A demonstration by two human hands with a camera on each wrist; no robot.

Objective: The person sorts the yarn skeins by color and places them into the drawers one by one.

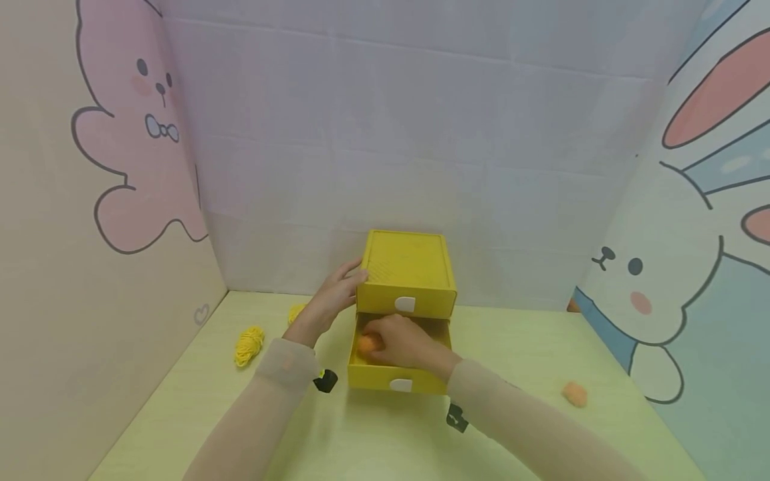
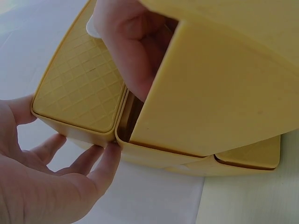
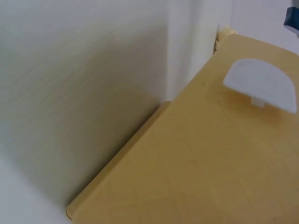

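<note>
At the head view's lower centre, the right hand (image 1: 404,341) curls its fingers round a small, rounded orange object (image 1: 367,344) in the pulled-out lower drawer (image 1: 371,378) of a yellow plastic two-drawer box (image 1: 410,259). The left hand (image 1: 327,302), fingers spread, touches its side (yellow string bundle (image 1: 248,346), lower left).

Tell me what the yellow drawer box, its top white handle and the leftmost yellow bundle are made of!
Yellow drawer box: probably plastic, satiny, with rounded, moulded-looking edges and criss-cross patterning.
Top white handle: likely smooth plastic; its surface looks even.
Leftmost yellow bundle: seemingly matte yarn or string, judging by looped strands; fibre unclear.
</note>
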